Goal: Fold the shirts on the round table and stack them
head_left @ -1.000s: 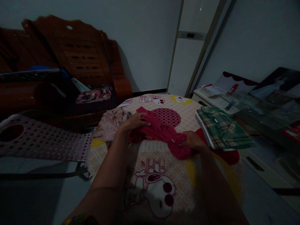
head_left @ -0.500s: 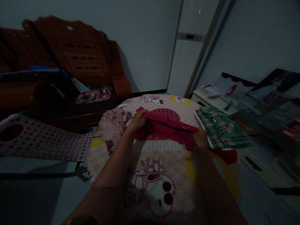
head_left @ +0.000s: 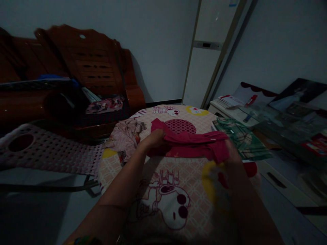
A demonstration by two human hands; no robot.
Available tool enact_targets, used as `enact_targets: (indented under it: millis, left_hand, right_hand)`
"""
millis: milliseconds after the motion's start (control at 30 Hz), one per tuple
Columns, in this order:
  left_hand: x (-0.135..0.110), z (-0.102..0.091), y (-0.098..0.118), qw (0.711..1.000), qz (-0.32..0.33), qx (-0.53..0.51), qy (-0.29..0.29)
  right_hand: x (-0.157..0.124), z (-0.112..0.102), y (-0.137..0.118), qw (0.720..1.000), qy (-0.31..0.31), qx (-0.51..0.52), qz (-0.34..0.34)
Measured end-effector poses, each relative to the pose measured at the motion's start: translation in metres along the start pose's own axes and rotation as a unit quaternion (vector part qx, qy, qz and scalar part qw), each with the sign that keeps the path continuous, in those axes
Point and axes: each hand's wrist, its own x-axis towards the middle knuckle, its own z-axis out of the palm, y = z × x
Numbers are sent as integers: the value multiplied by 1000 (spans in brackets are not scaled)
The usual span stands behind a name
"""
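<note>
A crumpled deep-pink garment (head_left: pixel 189 139) is stretched across the far half of the round table (head_left: pixel 194 190). Its left part is gripped by my left hand (head_left: pixel 156 137), with the fingers closed on the cloth. My right hand (head_left: pixel 232 151), blurred by motion, holds the garment's right end; most of its fingers are hidden. A small white tag shows near that end. To the left lies a rumpled pale-pink patterned cloth (head_left: pixel 126 136). Beyond my right hand, a folded green plaid shirt (head_left: pixel 244 137) lies at the table's right edge.
A cartoon-dog cloth covers the table. On the left stand a woven lounge chair (head_left: pixel 58 149) and a carved wooden seat (head_left: pixel 94 64) with folded cloth on it. A glass-topped cabinet (head_left: pixel 278 119) is close on the right. A tall white unit (head_left: pixel 204 71) stands behind.
My right hand has moved right, taking the garment's right end over beside the plaid shirt. My left hand has shifted slightly right and nearer. The view has tilted up a little.
</note>
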Motion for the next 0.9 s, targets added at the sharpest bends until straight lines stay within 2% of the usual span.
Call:
enact_targets:
  millis: [67, 100, 167, 200, 300, 400, 467, 567, 667, 767, 833, 900]
  left_hand:
    - [-15, -10, 0, 995, 15, -75, -62]
    - [-25, -17, 2, 985, 36, -137, -97]
    - [-46, -31, 9, 952, 76, -262, -138]
    - [-55, -37, 14, 936, 83, -316, -133]
    - [-67, -55, 28, 899, 73, -430, -38]
    - [-50, -71, 31, 880, 63, -466, 70]
    - [-31, -80, 26, 887, 63, -447, 101]
    - [-12, -83, 9, 935, 63, -345, 56]
    - [-14, -69, -15, 973, 31, -228, -10]
    - [-21, -55, -37, 986, 1, -164, -35]
    - [-12, -54, -48, 992, -3, -120, -26]
    - [10, -61, -55, 998, -20, -58, 13]
  right_hand:
    - [-18, -12, -11, 994, -47, -12, 94]
    - [-27, -21, -17, 991, -54, -16, 118]
    - [-39, -38, -29, 993, -36, -29, 112]
    - [-42, -45, -37, 994, -24, -38, 101]
    - [-36, -47, -63, 998, -12, -38, 46]
    - [-14, -22, -84, 998, -41, -18, -47]
    - [3, -1, -88, 993, -53, -33, -100]
    - [21, 14, -77, 989, -75, -111, -57]
    - [27, 6, -55, 975, -107, -186, 53]
    - [34, -7, -37, 958, -137, -222, 119]
    - [47, -8, -32, 954, -142, -234, 125]
    - [71, -1, -33, 956, -113, -254, 88]
